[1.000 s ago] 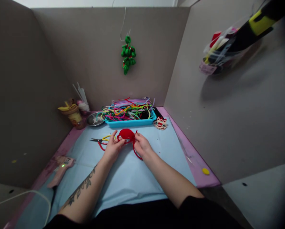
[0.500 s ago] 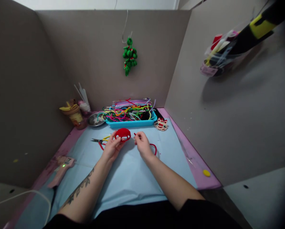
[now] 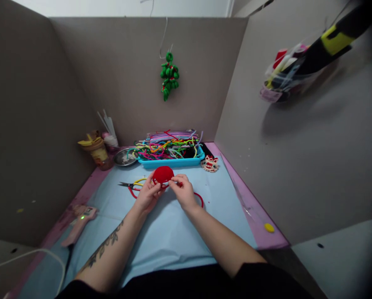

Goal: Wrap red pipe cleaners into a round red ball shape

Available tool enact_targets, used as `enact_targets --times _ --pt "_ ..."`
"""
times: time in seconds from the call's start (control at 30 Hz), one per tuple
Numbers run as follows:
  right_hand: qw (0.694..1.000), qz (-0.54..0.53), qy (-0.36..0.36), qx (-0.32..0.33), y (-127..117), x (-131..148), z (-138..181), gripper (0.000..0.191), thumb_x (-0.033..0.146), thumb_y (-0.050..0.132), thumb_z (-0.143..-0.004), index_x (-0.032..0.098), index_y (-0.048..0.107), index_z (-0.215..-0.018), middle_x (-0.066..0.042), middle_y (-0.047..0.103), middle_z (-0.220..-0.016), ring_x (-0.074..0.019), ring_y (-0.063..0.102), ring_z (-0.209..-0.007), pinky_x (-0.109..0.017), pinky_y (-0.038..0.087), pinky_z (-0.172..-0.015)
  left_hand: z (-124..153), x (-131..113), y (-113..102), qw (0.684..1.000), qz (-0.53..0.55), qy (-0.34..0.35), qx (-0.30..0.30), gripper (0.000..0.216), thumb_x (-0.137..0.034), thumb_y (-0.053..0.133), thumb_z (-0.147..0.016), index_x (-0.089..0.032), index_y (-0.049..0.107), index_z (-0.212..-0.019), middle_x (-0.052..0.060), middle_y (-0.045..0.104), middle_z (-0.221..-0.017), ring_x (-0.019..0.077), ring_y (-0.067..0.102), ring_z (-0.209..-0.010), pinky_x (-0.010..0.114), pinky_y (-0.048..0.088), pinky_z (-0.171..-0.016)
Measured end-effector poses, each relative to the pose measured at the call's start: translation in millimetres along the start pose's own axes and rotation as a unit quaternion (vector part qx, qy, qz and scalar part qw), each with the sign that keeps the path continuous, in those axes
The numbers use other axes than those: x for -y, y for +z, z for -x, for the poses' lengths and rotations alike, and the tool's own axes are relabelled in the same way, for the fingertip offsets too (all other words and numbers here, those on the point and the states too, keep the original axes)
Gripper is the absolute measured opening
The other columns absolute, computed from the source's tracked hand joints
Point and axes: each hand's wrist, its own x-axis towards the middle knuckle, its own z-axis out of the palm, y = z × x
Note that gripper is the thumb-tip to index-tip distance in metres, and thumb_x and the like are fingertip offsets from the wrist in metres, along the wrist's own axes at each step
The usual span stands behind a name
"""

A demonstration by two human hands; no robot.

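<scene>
My left hand (image 3: 149, 192) is closed around the lower left of a round red fuzzy piece (image 3: 163, 174), which looks made of pipe cleaner. Its lower edge has small gaps, partly covered by my fingers. At its right edge is my right hand (image 3: 182, 190), fingers pinched on a red pipe cleaner (image 3: 200, 199); a short bit shows at the fingers and a longer curve comes out beyond the wrist. Just left of my left hand lie scissors (image 3: 130, 185) with red and yellow handles, their blades pointing left.
Behind the hands stands a blue tray (image 3: 173, 162) heaped with coloured pipe cleaners. A patterned beige and red piece (image 3: 210, 163) lies right of it, a metal bowl (image 3: 125, 157) left. A pink glue gun (image 3: 81, 224) with a green light rests at left; a yellow disc (image 3: 269, 227) is at right.
My right hand has moved left and now meets the red piece's edge. The red piece has shifted slightly right and tilted, so its gaps show less.
</scene>
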Motion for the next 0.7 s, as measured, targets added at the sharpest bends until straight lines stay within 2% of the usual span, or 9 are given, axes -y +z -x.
enact_targets --times 0.1,0.23,0.3,0.4,0.47,0.53,0.6,0.7 --pt "1.000 -0.002 0.008 -0.007 1.0 -2.2 -0.3 0.016 0.034 0.066 -0.071 0.019 0.067 -0.072 -0.004 0.051 -0.093 -0.0132 0.051 -0.073 -0.027 0.045 -0.069 0.3 2.0 -0.3 1.000 -0.011 -0.001 0.007 0.075 -0.019 0.077 -0.065 -0.029 0.042 -0.131 0.000 0.068 -0.089 0.0113 0.065 -0.072 0.026 0.051 -0.075" --pt "1.000 -0.013 0.016 -0.016 -0.8 -2.0 -2.5 0.017 0.035 0.065 -0.071 0.019 0.066 -0.072 -0.005 0.048 -0.101 -0.0138 0.053 -0.079 -0.027 0.045 -0.070 0.1 3.2 -3.6 0.998 -0.052 -0.033 0.028 0.062 -0.026 0.074 -0.070 -0.027 0.048 -0.127 0.007 0.064 -0.106 0.0154 0.065 -0.082 0.028 0.051 -0.075" --pt "1.000 -0.002 0.013 -0.007 -3.9 0.6 -4.5 0.016 0.035 0.065 -0.071 0.019 0.066 -0.070 -0.006 0.047 -0.104 -0.0147 0.053 -0.083 -0.027 0.046 -0.071 -1.4 2.8 -7.3 0.994 -0.100 -0.042 -0.003 0.059 -0.033 0.072 -0.072 -0.026 0.050 -0.126 0.009 0.061 -0.114 0.0182 0.063 -0.090 0.029 0.051 -0.073" --pt "0.998 0.041 -0.009 0.053 -9.3 5.7 -6.6 0.012 0.031 0.066 -0.070 0.019 0.066 -0.067 -0.006 0.046 -0.109 -0.0157 0.054 -0.087 -0.027 0.046 -0.071 -4.9 0.5 -13.8 0.981 -0.174 0.038 -0.075 0.062 -0.037 0.072 -0.071 -0.027 0.050 -0.128 0.009 0.055 -0.124 0.0204 0.058 -0.105 0.028 0.048 -0.081" --pt "0.992 0.067 -0.031 0.107 -11.7 8.2 -6.5 0.009 0.028 0.066 -0.070 0.019 0.068 -0.067 -0.007 0.044 -0.115 -0.0163 0.053 -0.090 -0.028 0.046 -0.072 -6.9 -0.8 -17.1 0.978 -0.183 0.077 -0.059 0.061 -0.040 0.070 -0.073 -0.025 0.050 -0.128 0.009 0.053 -0.129 0.0210 0.054 -0.112 0.028 0.045 -0.088" --pt "0.983 0.087 -0.054 0.152 -12.4 9.4 -5.2 0.007 0.026 0.066 -0.070 0.019 0.068 -0.068 -0.006 0.044 -0.119 -0.0165 0.052 -0.092 -0.030 0.046 -0.078 -8.1 -0.7 -18.8 0.985 -0.157 0.061 -0.018 0.060 -0.047 0.063 -0.077 -0.021 0.049 -0.130 0.011 0.057 -0.125 0.0212 0.057 -0.106 0.029 0.045 -0.086" --pt "0.973 0.109 -0.073 0.189 -12.0 9.3 -3.6 0.006 0.024 0.067 -0.071 0.020 0.069 -0.067 -0.006 0.044 -0.122 -0.0156 0.050 -0.089 -0.034 0.043 -0.086 -8.4 0.9 -18.9 0.991 -0.130 0.031 0.001 0.066 -0.055 0.055 -0.079 -0.019 0.046 -0.133 0.013 0.063 -0.113 0.0201 0.062 -0.093 0.030 0.048 -0.079" --pt "0.960 0.135 -0.086 0.229 -10.5 8.9 -1.5 0.005 0.022 0.068 -0.071 0.020 0.069 -0.067 -0.005 0.044 -0.126 -0.0147 0.048 -0.087 -0.036 0.039 -0.093 -7.8 3.4 -16.7 0.990 -0.139 0.027 -0.017 0.067 -0.059 0.053 -0.079 -0.018 0.047 -0.132 0.010 0.067 -0.097 0.0170 0.063 -0.077 0.028 0.048 -0.068"
